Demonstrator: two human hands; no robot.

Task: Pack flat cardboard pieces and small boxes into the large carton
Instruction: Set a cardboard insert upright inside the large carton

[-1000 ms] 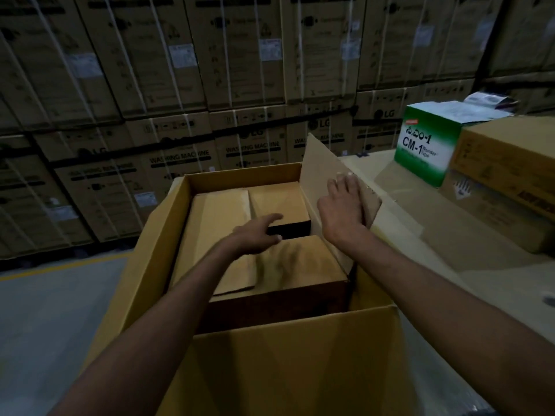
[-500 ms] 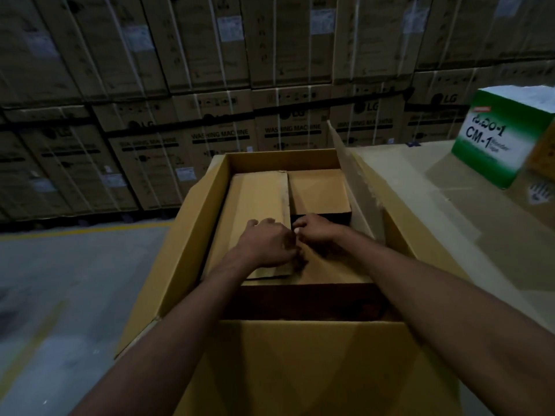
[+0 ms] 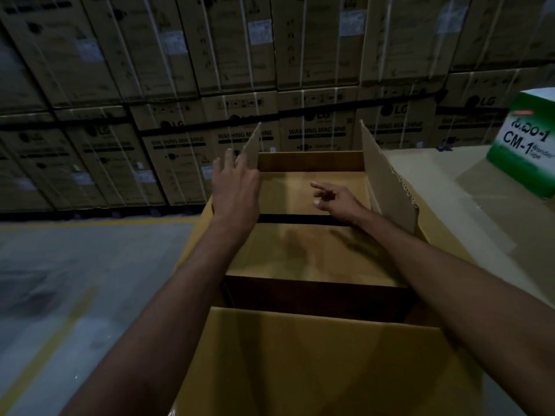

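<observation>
A grey concrete floor (image 3: 75, 280) fills the lower left, crossed by a yellow line (image 3: 99, 224); stacked washing-machine cartons (image 3: 240, 70) stand on it across the top. At right, a pale flat surface (image 3: 435, 175) carries a green-and-white box (image 3: 522, 145). The large carton (image 3: 300, 355) sits between them, its base hidden.

Hands parted. Left hand (image 3: 235, 187) stood flat cardboard piece (image 3: 251, 147) upright at large carton (image 3: 300, 370) left wall. Right hand (image 3: 338, 201) lifted clear, fingers loose.
</observation>
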